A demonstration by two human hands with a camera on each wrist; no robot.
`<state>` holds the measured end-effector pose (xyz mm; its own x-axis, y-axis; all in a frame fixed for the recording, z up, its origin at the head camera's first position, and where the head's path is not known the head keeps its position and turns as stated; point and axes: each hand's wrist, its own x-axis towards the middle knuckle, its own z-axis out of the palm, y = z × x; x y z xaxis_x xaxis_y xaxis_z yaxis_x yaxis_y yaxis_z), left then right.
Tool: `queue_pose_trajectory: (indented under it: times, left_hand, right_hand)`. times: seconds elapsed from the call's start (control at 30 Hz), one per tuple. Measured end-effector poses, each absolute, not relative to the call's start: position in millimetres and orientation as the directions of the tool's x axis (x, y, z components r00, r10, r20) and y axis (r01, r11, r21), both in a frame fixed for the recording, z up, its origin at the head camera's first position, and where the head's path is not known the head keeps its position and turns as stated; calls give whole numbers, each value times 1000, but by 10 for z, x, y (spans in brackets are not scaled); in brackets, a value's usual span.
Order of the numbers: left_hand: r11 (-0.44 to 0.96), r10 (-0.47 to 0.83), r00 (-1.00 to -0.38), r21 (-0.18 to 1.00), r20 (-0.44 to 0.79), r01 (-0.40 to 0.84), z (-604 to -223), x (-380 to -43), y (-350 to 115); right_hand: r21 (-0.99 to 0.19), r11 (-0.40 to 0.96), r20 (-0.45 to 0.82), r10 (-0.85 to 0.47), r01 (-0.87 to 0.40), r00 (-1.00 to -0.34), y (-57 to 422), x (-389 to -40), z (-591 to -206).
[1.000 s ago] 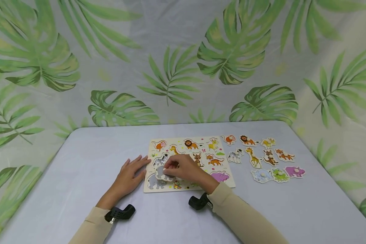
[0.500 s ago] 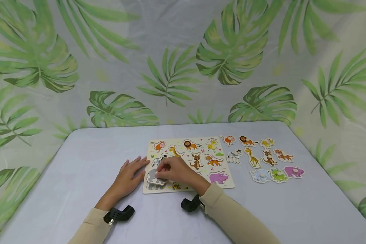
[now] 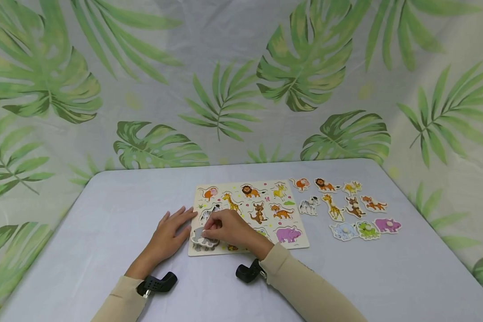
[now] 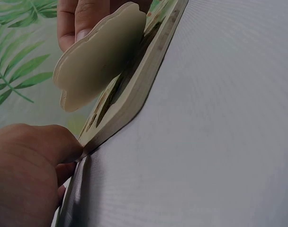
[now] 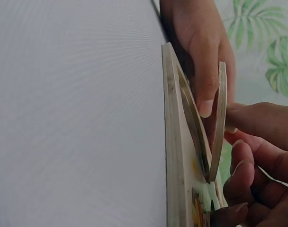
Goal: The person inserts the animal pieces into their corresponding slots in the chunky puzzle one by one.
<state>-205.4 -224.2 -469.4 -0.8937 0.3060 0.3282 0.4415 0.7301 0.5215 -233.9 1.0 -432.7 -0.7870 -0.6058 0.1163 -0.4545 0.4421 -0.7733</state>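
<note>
My right hand (image 3: 230, 229) pinches a grey elephant puzzle piece (image 3: 198, 236) by its knob, over the lower left corner of the wooden animal puzzle board (image 3: 225, 185). The piece partly covers the printed elephant there. In the left wrist view the plain underside of the elephant piece (image 4: 103, 61) faces the camera, tilted above the recess. The right wrist view shows the piece edge-on (image 5: 220, 113), one end close to the board and the other raised. My left hand (image 3: 170, 235) lies with fingers extended, fingertips touching the board's left edge.
Several loose puzzle pieces lie right of the board, among them a zebra (image 3: 309, 206), a lion (image 3: 326, 185), a giraffe (image 3: 333, 207), a frog (image 3: 368, 230) and a purple hippo (image 3: 387, 226). A leaf-print cloth (image 3: 241, 112) hangs behind the white table (image 3: 124, 201).
My right hand has moved left with the elephant piece, from beside the printed elephant to over it. My left hand has stayed at the board's edge.
</note>
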Motion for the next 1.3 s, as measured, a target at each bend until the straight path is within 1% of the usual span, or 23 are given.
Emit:
queue_pose_trajectory:
  times: [0.33, 0.73, 1.3]
  left_hand:
    - [731, 308, -895, 521, 323, 440, -4692, -2070, -2232]
    - [733, 301, -895, 520, 330, 439, -4653, -2063, -2218]
    - [736, 300, -895, 517, 329, 437, -4646, -2039, -2231]
  right_hand:
    - [-773, 445, 114, -603, -452, -789, 20, -2319, -4321]
    - [-751, 444, 136, -620, -488, -773, -2, -2326, -4326]
    - [-730, 457, 146, -622, -508, -769, -41, -2293, -4319]
